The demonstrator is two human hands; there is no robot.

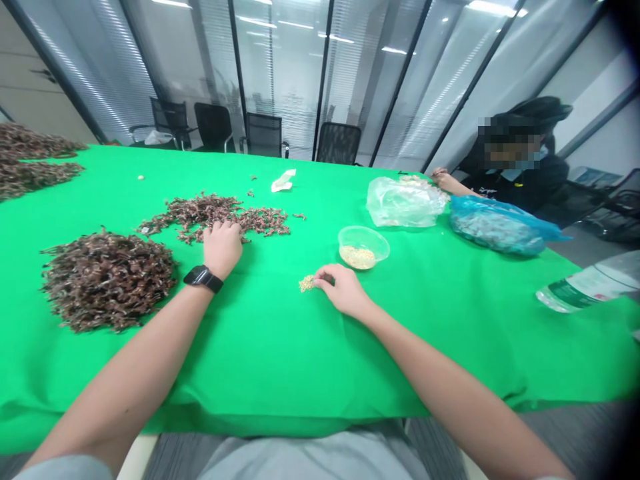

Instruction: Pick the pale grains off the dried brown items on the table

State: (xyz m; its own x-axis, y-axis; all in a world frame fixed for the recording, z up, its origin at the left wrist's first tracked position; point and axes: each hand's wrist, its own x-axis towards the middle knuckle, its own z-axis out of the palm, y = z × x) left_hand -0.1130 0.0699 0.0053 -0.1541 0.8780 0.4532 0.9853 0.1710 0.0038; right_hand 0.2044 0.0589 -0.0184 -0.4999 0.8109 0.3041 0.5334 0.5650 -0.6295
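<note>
My left hand point(222, 248), with a black watch on the wrist, reaches into a scattered pile of brown dried pods point(220, 215); its fingers are curled into the pile and hidden. My right hand point(341, 287) rests on the green tablecloth point(280, 333), fingertips pinched beside a small heap of yellowish seeds point(306, 283). A clear plastic bowl point(363, 245) holding more of the seeds stands just beyond that hand. A larger heap of brown pods point(107, 279) lies to the left.
Another person sits at the far right, a hand point(443, 179) near a clear plastic bag point(403, 202) and a blue bag point(497, 225). A plastic bottle point(590, 285) lies at the right edge. More pod piles point(30, 160) at far left; a paper scrap point(283, 181); office chairs behind.
</note>
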